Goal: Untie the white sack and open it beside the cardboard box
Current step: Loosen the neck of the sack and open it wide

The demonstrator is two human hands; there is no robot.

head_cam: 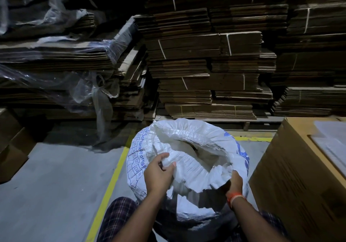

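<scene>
Open grey floor [56, 185] to the left, crossed by a yellow line [110, 181] running up past the left side of the white sack [189, 148] and turning along the far edge toward the right. Tight on the right: cardboard box [299, 176] standing just beside the sack, its near corner close to the right wrist. Hemmed in behind by stacked flat cardboard [215, 63], bundled with pale straps, some at left draped in loose clear plastic sheeting [89, 90]. Another brown carton [11, 144] at the far left edge, well apart. Sack upright on the floor between the knees, in checked trousers [116, 217]; mouth already wide open, rim rolled and crumpled outward, blue printed letters and a grid down its left side, blue marks on its right. Contents inside too dim to tell. Both hands clamped on the near rim: left hand [159, 172] pinching a fold of the woven cloth at the left, right hand [236, 182] gripping the edge at the right, an orange band [235, 198] on that wrist. Hands apart, the rim stretched between them.
</scene>
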